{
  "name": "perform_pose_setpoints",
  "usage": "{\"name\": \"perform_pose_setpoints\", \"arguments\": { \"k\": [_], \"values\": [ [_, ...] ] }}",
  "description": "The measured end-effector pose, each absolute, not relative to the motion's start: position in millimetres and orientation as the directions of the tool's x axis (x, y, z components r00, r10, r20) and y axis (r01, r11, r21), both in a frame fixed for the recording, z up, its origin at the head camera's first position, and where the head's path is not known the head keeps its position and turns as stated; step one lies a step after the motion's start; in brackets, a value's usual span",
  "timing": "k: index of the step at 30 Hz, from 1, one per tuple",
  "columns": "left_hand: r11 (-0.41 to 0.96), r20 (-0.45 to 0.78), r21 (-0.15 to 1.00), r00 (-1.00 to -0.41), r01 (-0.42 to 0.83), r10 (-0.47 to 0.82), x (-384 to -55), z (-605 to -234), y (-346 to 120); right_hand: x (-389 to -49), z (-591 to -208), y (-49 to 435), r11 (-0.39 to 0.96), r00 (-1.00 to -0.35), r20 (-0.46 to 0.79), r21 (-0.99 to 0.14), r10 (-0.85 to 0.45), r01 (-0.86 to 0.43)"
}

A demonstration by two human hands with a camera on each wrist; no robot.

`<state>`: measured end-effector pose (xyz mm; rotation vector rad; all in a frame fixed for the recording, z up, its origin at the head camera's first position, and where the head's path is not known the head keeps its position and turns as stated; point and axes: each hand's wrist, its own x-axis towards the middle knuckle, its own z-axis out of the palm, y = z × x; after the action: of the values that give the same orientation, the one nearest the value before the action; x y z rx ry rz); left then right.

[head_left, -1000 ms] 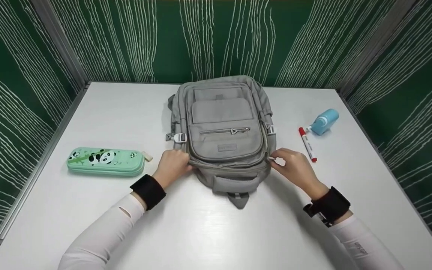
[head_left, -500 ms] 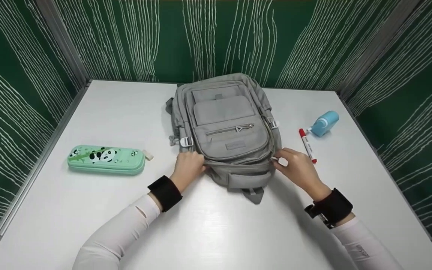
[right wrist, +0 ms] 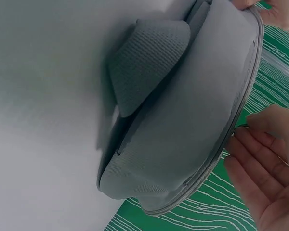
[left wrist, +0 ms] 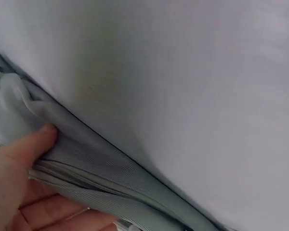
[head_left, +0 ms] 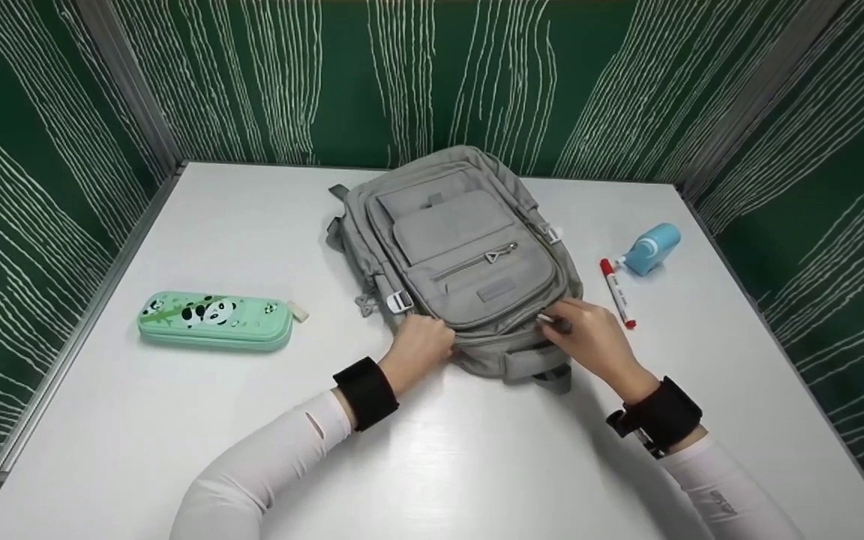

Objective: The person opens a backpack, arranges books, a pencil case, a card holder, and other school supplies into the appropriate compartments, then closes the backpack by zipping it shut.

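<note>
A grey backpack lies front side up on the white table, turned at a slant, its carry-handle end nearest me. My left hand grips its near left corner. In the left wrist view the thumb of that left hand presses the fabric on one side of a zipper seam, fingers on the other. My right hand pinches a small zipper pull at the near right edge. In the right wrist view, thumb and index finger of the right hand meet at the zipper track.
Left of the backpack lies a mint-green panda pencil case. To the right are a red-capped white marker and a blue bottle on its side. Green panels with white lines border the table at the back and sides.
The backpack's near end has swung to the right, with my left hand moving along. My right hand stays nearly in place, so the zipper pull now sits farther inward along the near edge.
</note>
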<state>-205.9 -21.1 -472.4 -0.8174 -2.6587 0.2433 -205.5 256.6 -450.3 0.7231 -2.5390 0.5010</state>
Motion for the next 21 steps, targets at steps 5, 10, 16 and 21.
{"name": "perform_pose_setpoints", "arguments": {
  "k": [5,10,16,21],
  "values": [
    [0.651,0.272,-0.177,-0.599,0.738,0.753,-221.3,-461.3,-60.2,-205.2,-449.4,259.2,0.802,-0.778,0.496,-0.237,-0.385,-0.548],
    [0.550,0.343,-0.110,-0.488,0.828,0.803,-254.3,-447.6,-112.7,-204.6,-450.9,260.7,0.798,-0.779,0.496,-0.247,-0.383,-0.549],
    [0.701,0.273,-0.109,-0.657,0.704,0.702,-286.1,-437.7,-148.9,-205.6,-451.5,260.4,0.788,-0.777,0.500,-0.261,-0.383,-0.557],
    [0.743,0.181,-0.177,-0.720,0.646,0.670,-302.2,-442.7,-148.2,-204.6,-451.9,260.7,0.782,-0.783,0.493,-0.281,-0.380,-0.556]
  ]
}}
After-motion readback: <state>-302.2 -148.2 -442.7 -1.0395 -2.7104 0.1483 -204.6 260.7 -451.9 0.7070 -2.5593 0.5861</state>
